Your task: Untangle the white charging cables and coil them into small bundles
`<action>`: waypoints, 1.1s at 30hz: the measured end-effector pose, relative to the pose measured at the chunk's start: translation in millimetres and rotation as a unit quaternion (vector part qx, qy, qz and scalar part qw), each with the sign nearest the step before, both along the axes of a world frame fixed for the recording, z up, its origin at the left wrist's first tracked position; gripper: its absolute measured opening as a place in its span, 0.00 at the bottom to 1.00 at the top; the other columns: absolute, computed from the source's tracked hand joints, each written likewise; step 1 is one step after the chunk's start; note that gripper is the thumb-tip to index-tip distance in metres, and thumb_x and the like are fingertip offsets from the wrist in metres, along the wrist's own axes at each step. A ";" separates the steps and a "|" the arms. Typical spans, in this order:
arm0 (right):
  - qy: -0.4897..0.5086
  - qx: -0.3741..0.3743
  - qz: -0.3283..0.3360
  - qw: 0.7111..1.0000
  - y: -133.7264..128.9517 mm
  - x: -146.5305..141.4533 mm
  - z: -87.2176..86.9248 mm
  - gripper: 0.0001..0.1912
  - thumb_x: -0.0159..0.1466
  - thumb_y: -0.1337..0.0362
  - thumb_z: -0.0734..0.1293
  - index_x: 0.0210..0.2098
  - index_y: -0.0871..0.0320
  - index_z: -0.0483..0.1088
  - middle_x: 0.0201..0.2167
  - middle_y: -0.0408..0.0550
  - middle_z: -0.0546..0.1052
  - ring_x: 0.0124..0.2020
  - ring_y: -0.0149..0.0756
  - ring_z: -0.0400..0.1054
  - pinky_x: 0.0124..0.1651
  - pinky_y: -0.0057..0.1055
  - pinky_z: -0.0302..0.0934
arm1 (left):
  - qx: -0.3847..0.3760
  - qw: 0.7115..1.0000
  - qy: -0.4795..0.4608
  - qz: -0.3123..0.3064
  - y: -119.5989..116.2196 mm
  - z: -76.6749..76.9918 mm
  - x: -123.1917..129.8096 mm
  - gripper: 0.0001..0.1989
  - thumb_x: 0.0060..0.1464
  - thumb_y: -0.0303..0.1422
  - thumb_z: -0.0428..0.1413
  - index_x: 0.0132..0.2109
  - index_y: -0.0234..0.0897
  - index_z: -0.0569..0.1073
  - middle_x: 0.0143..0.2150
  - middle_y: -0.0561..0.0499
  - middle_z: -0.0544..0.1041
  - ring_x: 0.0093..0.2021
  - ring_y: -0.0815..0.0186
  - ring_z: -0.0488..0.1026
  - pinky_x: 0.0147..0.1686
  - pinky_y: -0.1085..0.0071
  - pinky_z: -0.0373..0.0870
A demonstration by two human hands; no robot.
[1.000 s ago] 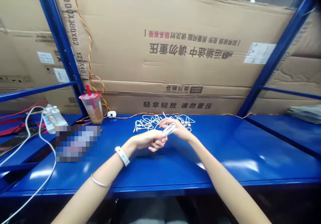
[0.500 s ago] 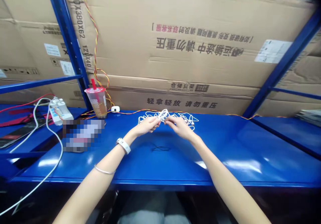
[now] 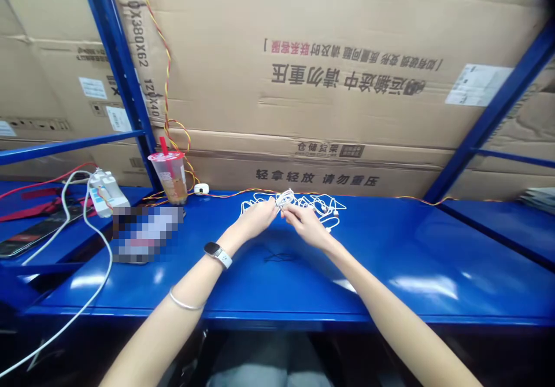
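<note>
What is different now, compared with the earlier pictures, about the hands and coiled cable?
The left hand has rotated, showing the watch face; the white cable coil it holds points more upward in view. The right hand moved from beyond the coil to its near end. The cup and power strip stayed put.

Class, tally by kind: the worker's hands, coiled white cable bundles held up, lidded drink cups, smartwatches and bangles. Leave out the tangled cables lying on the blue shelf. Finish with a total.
Hands, left hand and right hand: 2
Coiled white cable bundle: 1
Lidded drink cup: 1
Smartwatch: 1
Bangle: 1
Total: 6
</note>
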State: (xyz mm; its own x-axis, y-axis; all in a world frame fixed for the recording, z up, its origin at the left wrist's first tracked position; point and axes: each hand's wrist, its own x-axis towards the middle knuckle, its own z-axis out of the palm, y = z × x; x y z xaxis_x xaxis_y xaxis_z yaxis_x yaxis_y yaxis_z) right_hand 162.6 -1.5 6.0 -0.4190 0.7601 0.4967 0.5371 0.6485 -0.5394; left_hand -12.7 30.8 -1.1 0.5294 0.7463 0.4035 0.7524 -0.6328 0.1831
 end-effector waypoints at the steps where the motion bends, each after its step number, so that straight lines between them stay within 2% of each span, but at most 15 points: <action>1: 0.007 0.000 -0.003 1.000 -0.7 -1.1 -0.3 0.13 0.67 0.64 0.55 0.29 0.58 0.65 0.22 0.42 0.68 0.25 0.31 0.61 0.32 0.28 0.53 | 0.014 1.000 0.013 0.014 -2.1 0.8 0.5 0.17 0.65 0.33 0.38 0.46 0.31 0.69 0.40 0.40 0.76 0.41 0.60 0.75 0.41 0.67 0.68; 6: 0.033 0.010 -0.015 0.999 -3.9 -5.9 -1.6 0.12 0.66 0.62 0.57 0.30 0.59 0.66 0.26 0.44 0.71 0.27 0.32 0.62 0.32 0.28 0.55 | 0.064 0.993 0.080 0.050 -8.9 3.7 1.4 0.17 0.65 0.32 0.38 0.45 0.30 0.69 0.40 0.39 0.76 0.40 0.59 0.76 0.40 0.68 0.69; 12: 0.019 0.072 -0.067 0.995 0.5 -4.2 -7.4 0.09 0.63 0.65 0.60 0.27 0.59 0.66 0.20 0.42 0.67 0.22 0.31 0.58 0.29 0.28 0.51 | 0.074 0.986 0.138 0.058 -13.7 4.0 4.8 0.16 0.64 0.28 0.39 0.47 0.30 0.70 0.43 0.39 0.75 0.42 0.59 0.75 0.41 0.68 0.69; 18: -0.030 0.091 -0.077 0.992 3.6 -2.5 -13.8 0.07 0.62 0.68 0.60 0.27 0.58 0.65 0.17 0.41 0.65 0.20 0.30 0.58 0.28 0.27 0.52 | 0.060 0.984 0.130 0.103 -14.7 2.3 5.4 0.16 0.65 0.30 0.38 0.47 0.30 0.69 0.41 0.38 0.75 0.41 0.59 0.76 0.39 0.68 0.70; 24: -0.067 0.121 -0.083 0.987 0.3 -5.3 -13.8 0.07 0.62 0.70 0.58 0.28 0.58 0.62 0.22 0.43 0.68 0.23 0.32 0.61 0.30 0.27 0.53 | 0.039 0.987 0.117 0.101 -10.0 -2.4 7.5 0.15 0.65 0.31 0.38 0.46 0.30 0.68 0.41 0.39 0.75 0.39 0.60 0.76 0.38 0.68 0.70; 33: -0.065 0.128 -0.080 0.986 -2.9 -6.7 -10.3 0.07 0.62 0.69 0.57 0.27 0.57 0.61 0.22 0.44 0.68 0.23 0.33 0.60 0.30 0.28 0.53 | 0.043 0.987 0.124 0.094 -15.6 3.5 7.3 0.16 0.64 0.30 0.38 0.46 0.30 0.69 0.40 0.38 0.75 0.38 0.59 0.76 0.37 0.67 0.70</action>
State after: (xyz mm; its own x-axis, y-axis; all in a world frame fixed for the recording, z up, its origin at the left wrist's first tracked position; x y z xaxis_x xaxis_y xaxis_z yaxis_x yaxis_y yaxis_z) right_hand 155.9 -4.4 -4.3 -0.3765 0.6781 0.6312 0.6972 0.6561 -0.2890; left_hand -5.3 15.2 2.3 0.4755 0.8091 0.3454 0.8727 -0.4834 -0.0690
